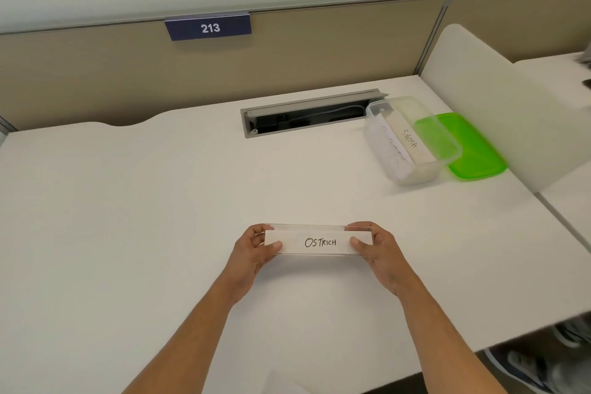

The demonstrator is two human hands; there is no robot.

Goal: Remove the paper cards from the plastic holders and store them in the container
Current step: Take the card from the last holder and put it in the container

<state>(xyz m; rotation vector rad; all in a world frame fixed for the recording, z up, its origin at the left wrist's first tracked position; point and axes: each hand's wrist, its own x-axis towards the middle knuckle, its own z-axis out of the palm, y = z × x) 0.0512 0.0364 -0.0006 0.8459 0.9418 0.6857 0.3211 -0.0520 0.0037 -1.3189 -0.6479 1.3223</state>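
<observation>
A clear plastic holder (319, 227) sits over the middle of the white desk, with a paper card (319, 242) marked "OSTRICH" inside it. My left hand (252, 249) grips the holder's left end, thumb on the front face. My right hand (377, 249) grips its right end the same way. At the back right stands a clear plastic container (412, 169) holding several paper cards; the top one (407, 140) reads "SIGMA".
A green lid (476, 156) lies beside the container on its right. An open cable slot (307, 118) is cut into the desk behind. A white side divider (499, 99) rises at the right. The desk edge falls away at the lower right, with shoes below.
</observation>
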